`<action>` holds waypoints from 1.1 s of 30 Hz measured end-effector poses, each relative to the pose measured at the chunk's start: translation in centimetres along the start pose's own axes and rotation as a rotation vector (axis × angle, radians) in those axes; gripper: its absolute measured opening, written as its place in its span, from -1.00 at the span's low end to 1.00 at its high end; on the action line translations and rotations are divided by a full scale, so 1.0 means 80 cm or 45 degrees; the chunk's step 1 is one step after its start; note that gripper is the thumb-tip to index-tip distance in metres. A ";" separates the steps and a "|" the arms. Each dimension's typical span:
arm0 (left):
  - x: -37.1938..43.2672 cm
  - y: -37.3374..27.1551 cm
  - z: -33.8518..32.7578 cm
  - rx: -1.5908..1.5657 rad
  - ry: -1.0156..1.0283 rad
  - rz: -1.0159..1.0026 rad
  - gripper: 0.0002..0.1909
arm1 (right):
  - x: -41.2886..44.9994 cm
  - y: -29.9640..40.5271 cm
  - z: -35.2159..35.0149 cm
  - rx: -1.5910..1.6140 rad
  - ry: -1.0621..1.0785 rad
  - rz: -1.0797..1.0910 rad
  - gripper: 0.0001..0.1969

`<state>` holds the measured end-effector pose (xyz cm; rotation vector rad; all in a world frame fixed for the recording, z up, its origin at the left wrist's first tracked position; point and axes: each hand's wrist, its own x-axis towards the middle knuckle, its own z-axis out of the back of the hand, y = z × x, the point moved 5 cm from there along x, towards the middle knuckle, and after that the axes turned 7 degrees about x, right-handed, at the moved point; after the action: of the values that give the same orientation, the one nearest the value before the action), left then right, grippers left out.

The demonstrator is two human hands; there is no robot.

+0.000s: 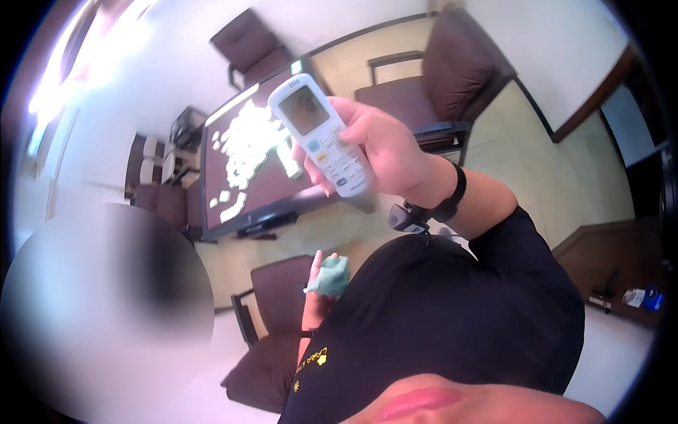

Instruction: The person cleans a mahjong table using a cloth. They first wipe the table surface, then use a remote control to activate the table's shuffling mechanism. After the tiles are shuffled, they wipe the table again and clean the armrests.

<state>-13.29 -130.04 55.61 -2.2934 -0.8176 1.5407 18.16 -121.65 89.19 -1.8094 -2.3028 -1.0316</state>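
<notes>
My right hand (389, 146) is raised over the near edge of a brown-topped table and grips a white air-conditioner remote control (323, 135). The thumb lies on its buttons, and its display faces the camera. A black band with a small camera-like device (408, 218) is around the right wrist. Lower and to the left, my left hand (317, 273) holds a crumpled green cloth (332, 276), beside my black shirt; most of its fingers are hidden. Many white-and-green mahjong tiles (246, 143) lie scattered on the table (265, 199), some washed out by glare.
Brown padded armchairs stand beyond the table (249, 45), to its right (445, 90) and near my left hand (280, 297). A black rack (188, 127) is behind the table at left. A brown cabinet (598, 254) at right bears small items. A round blurred patch covers the lower left.
</notes>
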 end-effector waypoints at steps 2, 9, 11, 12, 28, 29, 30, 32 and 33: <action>0.032 0.001 -0.034 -0.079 0.272 -0.016 -0.38 | -0.033 0.052 0.028 -0.023 -0.032 0.045 -0.51; 0.094 -0.009 -0.204 0.516 0.596 -0.417 -0.30 | -0.131 0.180 0.068 -0.167 -0.225 0.281 -0.50; 0.054 -0.026 -0.289 0.416 0.594 -0.246 -0.25 | -0.139 0.203 0.066 -0.254 -0.265 0.357 -0.52; 0.053 -0.042 -0.303 0.519 0.631 -0.313 -0.25 | -0.136 0.207 0.070 -0.273 -0.304 0.383 -0.52; 0.215 -0.022 -0.719 1.005 1.469 0.470 -0.10 | -0.301 0.444 0.152 -0.541 -1.067 1.089 -0.59; 0.214 -0.014 -0.751 1.049 1.477 0.538 -0.14 | -0.314 0.456 0.145 -0.528 -1.112 1.147 -0.60; 0.221 -0.012 -0.779 1.155 1.662 0.520 -0.15 | -0.322 0.464 0.134 -0.546 -1.137 1.191 -0.60; 0.232 0.007 -0.868 1.258 1.703 0.515 -0.14 | -0.356 0.500 0.130 -0.587 -1.171 1.329 -0.60; 0.229 0.029 -0.897 1.292 1.765 0.500 -0.13 | -0.382 0.507 0.123 -0.599 -1.186 1.367 -0.60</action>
<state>57.86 -114.55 69.42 -1.9591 0.6514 0.0139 67.04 -138.53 88.03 -3.5544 -0.7442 -0.5576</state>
